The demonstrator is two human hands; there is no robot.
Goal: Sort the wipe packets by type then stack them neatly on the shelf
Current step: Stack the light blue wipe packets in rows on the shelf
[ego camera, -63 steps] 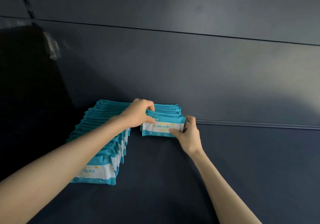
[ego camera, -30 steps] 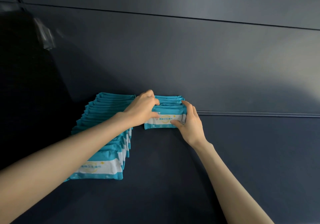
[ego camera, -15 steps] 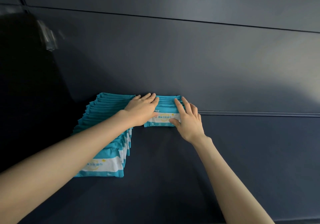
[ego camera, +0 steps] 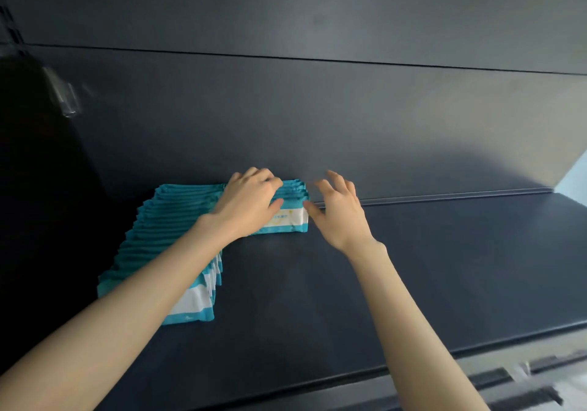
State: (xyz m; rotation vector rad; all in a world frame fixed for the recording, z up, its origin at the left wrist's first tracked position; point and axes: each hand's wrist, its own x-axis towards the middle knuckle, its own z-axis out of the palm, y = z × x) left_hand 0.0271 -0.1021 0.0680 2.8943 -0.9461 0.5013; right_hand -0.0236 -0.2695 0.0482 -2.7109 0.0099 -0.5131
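Frame centre: left hand (ego camera: 247, 202) is pressing, fingers loosely extended, on the packet pile (ego camera: 290, 218) beside the long row (ego camera: 165, 236) on the shelf (ego camera: 413, 267); right hand (ego camera: 341, 213) is hovering alongside, fingers spread, empty; the pile is likely handling soft, light and slick, best gripped at its short ends.

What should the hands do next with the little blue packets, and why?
Probably lift the left hand off the short row of teal-and-white wipe packets. It looks squared up against the dark shelf's back wall beside the long teal row, and the right hand is open beside it.
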